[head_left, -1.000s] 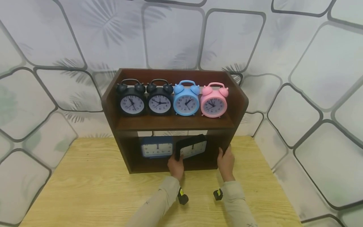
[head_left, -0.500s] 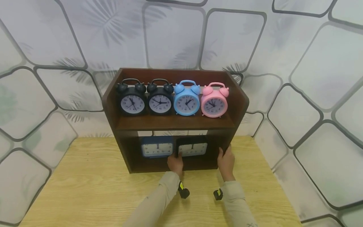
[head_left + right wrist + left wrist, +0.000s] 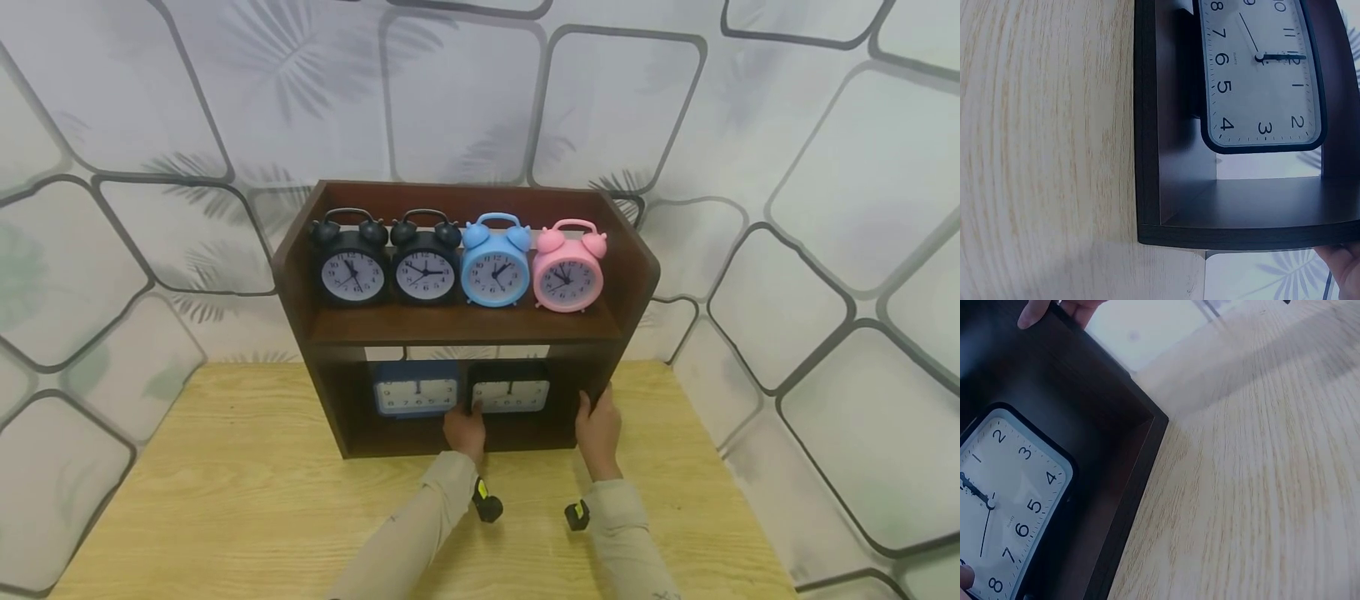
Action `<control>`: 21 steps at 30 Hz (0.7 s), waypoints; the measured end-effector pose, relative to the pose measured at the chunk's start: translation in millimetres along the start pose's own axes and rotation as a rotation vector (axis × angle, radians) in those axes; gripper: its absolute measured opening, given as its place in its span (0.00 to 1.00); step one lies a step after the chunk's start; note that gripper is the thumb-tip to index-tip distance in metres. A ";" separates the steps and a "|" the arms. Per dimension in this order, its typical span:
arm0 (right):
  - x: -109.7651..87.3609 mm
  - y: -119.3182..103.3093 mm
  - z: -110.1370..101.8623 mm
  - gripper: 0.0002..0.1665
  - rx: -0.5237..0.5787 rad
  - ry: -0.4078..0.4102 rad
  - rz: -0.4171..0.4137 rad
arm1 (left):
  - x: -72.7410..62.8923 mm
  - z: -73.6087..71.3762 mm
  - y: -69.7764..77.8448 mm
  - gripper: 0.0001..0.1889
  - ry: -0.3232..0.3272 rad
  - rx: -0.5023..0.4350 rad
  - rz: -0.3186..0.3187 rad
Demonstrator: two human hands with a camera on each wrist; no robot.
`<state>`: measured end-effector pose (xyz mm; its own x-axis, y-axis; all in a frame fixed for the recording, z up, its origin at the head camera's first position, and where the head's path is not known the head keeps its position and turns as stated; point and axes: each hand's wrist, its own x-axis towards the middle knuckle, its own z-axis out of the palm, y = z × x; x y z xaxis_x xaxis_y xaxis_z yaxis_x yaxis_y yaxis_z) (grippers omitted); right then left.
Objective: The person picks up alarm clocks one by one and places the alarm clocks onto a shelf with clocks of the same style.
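Note:
A black rectangular desk clock with a white face stands on the lower level of a dark wooden shelf. At its lower left corner my left hand holds it, the thumb in front of the face. That thumb also shows in the left wrist view. My right hand grips the shelf's right side panel, thumb inside and fingers outside. To the left of the black clock stands a similar blue clock. In the right wrist view the black clock faces outward, apart from the side panel.
On the upper level, several twin-bell alarm clocks stand in a row: two black, a blue one and a pink one. The shelf stands on a light wooden table against a patterned wall.
The black clock was tilted and angled a second ago; it has come down level in line with the blue clock. My left hand shifted slightly with it. The right hand stayed put.

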<state>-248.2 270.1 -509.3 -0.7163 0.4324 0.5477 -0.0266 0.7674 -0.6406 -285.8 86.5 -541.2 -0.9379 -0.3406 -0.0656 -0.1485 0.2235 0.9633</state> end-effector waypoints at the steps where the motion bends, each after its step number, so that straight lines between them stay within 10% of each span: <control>1: 0.2 -0.4 0.1 0.22 -0.001 -0.002 0.001 | 0.0 -0.4 0.2 0.13 -0.001 0.003 0.001; 21: 10.5 10.2 3.5 0.25 0.033 -0.062 0.016 | 0.6 -2.9 -4.4 0.14 -0.034 0.042 0.077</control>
<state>-258.4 280.8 -512.0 -0.7586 0.4135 0.5036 -0.0372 0.7441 -0.6670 -284.8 82.6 -544.7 -0.9572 -0.2895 -0.0010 -0.0875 0.2861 0.9542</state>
